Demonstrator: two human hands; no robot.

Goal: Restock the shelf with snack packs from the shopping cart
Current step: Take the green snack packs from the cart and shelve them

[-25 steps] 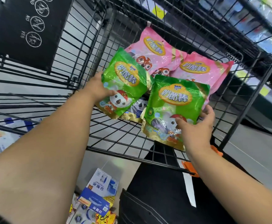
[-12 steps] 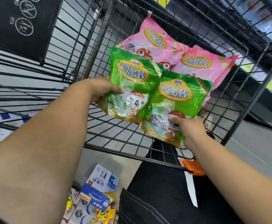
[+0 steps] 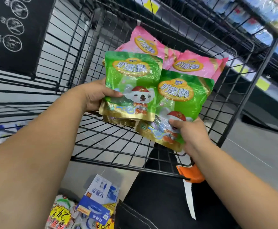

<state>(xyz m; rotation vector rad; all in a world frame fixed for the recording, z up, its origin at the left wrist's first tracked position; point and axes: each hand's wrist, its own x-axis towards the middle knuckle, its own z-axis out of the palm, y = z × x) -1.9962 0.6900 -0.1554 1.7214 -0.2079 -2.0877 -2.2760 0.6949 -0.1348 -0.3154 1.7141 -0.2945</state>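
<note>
My left hand (image 3: 95, 95) grips a green snack pack (image 3: 133, 80) by its left edge, thumb on the front, with the gold bottom edge of another pack showing under it. My right hand (image 3: 189, 133) holds a second green snack pack (image 3: 184, 100) at its lower right corner. Both packs are lifted above the wire floor of the black shopping cart (image 3: 102, 138). Two pink snack packs (image 3: 199, 65) lie behind them against the cart's far wall.
A black child-seat flap with white safety icons (image 3: 14, 30) stands at the cart's left. Boxed goods and yellow price tags (image 3: 95, 200) lie below the cart. Shelves with yellow labels (image 3: 262, 83) run along the right, beside grey floor (image 3: 259, 156).
Both hands have raised the green packs off the cart floor and toward me. The left pack now overlaps the top left of the right one.
</note>
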